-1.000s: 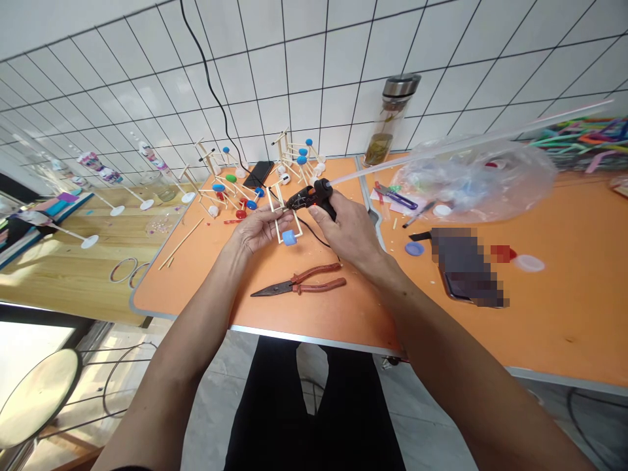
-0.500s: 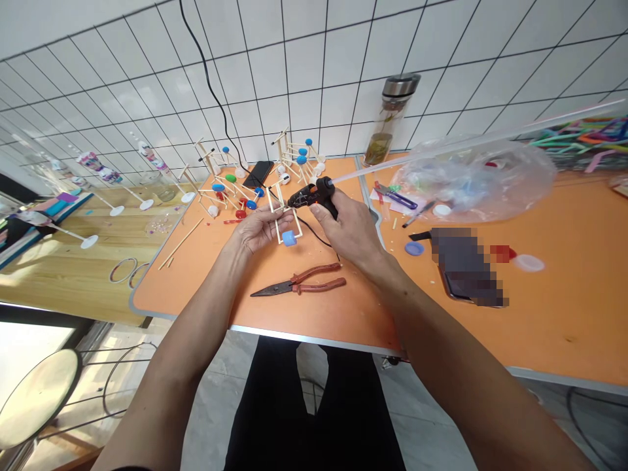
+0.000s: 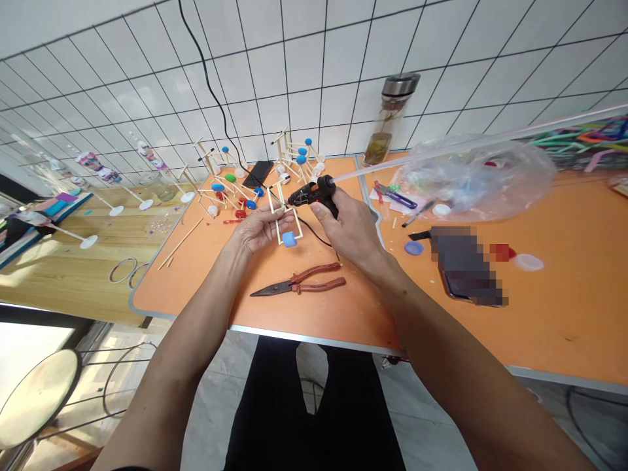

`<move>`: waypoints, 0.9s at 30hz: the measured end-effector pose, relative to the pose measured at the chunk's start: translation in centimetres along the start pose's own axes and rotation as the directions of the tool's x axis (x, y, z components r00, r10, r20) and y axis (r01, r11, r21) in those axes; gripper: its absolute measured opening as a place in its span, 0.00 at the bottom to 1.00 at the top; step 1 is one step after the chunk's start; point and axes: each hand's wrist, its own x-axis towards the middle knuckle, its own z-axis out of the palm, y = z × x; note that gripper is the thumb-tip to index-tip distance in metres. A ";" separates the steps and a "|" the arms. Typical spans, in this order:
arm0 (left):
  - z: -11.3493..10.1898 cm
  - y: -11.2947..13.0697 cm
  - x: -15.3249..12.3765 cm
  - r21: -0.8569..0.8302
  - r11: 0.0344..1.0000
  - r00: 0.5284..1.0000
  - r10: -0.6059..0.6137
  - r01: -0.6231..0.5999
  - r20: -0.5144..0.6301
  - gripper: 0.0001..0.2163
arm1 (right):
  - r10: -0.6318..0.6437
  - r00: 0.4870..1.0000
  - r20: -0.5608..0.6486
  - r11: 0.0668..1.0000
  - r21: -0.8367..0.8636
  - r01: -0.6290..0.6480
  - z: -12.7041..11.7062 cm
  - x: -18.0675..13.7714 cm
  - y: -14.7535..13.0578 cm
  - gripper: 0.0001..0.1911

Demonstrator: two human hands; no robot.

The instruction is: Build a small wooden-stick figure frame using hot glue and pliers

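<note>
My left hand [image 3: 258,229] is closed on a small frame of wooden sticks [image 3: 281,212] with a blue bottle cap [image 3: 289,240] at its lower end. A black hot glue gun [image 3: 314,193] is gripped in my right hand [image 3: 350,229], its nozzle pointing left at the top of the stick frame. A long clear glue stick [image 3: 466,144] juts out of the gun's back toward the right. Both hands hover over the orange table [image 3: 210,275].
Red-handled pliers [image 3: 299,285] lie just in front of my hands. Several finished stick-and-cap models [image 3: 230,190] and a black phone [image 3: 258,173] stand behind. A glass bottle [image 3: 392,121], a clear plastic bag [image 3: 471,180], loose caps [image 3: 415,248] and a dark phone [image 3: 464,268] lie to the right.
The glue gun has lifted slightly and its glue stick has tilted a little higher; my left hand and the stick frame have barely shifted.
</note>
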 end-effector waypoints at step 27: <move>-0.2 -0.4 0.7 -0.058 0.998 0.999 -0.023 0.021 -0.039 0.19 | 0.002 0.993 -0.117 0.996 0.086 0.008 0.5 0.2 1.5 0.27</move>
